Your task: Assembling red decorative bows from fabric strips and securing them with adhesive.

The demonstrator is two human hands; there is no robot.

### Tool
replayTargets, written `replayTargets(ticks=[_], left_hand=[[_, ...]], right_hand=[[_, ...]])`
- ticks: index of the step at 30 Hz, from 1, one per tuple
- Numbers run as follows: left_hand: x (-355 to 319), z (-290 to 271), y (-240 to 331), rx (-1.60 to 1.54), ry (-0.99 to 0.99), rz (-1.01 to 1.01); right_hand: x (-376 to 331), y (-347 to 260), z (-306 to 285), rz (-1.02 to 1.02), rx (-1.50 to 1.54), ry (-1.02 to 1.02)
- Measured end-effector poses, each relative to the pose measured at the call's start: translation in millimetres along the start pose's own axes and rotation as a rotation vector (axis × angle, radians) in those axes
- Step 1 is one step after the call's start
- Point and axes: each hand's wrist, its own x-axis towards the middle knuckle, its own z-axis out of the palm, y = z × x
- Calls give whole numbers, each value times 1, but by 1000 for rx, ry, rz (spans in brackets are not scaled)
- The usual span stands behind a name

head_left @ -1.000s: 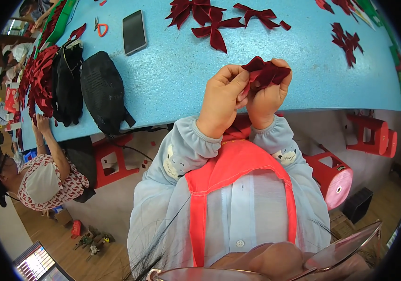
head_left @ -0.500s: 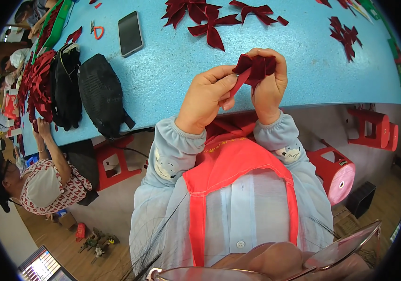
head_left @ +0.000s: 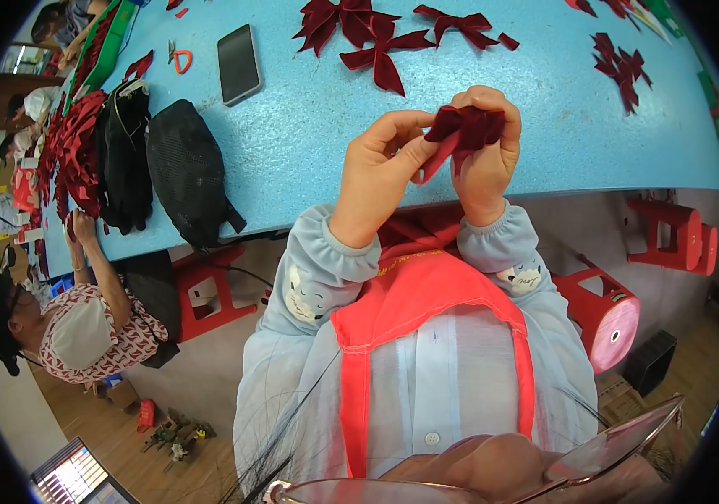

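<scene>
A dark red velvet ribbon bow (head_left: 470, 130) is held up between my two hands, just above the near edge of the blue table (head_left: 317, 151). My left hand (head_left: 380, 172) pinches the left loop and a strip of the ribbon between thumb and fingers. Behind and around the right side of the bow, my right hand (head_left: 492, 155) has its fingers closed, partly hidden by the velvet. Beyond my hands, several finished-looking velvet bows (head_left: 386, 55) lie on the table. Another cluster of bows (head_left: 619, 71) rests farther right.
Left of me lie a phone (head_left: 239, 65), red-handled snips (head_left: 181, 60), a black mesh bag (head_left: 185, 164) and a black pouch (head_left: 124, 160). Past them is a heap of red ribbon (head_left: 74, 160) beside a green tray (head_left: 101, 57). A co-worker (head_left: 91, 323) sits at left. Red stools (head_left: 598, 311) stand below the table.
My left hand has shifted its grip up along the ribbon, and the strip below the bow is more folded in. Both hands sit slightly farther right in the picture.
</scene>
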Motion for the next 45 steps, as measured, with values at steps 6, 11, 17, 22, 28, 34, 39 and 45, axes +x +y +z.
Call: replayTargets(ticks=[6,11,17,22,28,34,39,45], left_hand=[[-3,15,-5,215,73,434],[-4,18,0,332,121,510],[-8,15,4,509,120,680],[-7,14,-4,355,155,636],[0,0,18,-155,-101,70],[9,1,34,-188,-195,-223],[6,13,10,-26,-60,48],[-2,34,-2,-150,174,231]], right_hand=[[0,-1,6,205,531,-69],[1,0,4,244,594,-66],[-1,-5,11,286,553,-48],[-3,0,9,285,418,18],[13,-7,1,-75,-130,-156],[31,-35,-12,-434,-665,-384],[30,-32,-15,-454,-659,-433],[5,-37,19,-407,-618,-87]])
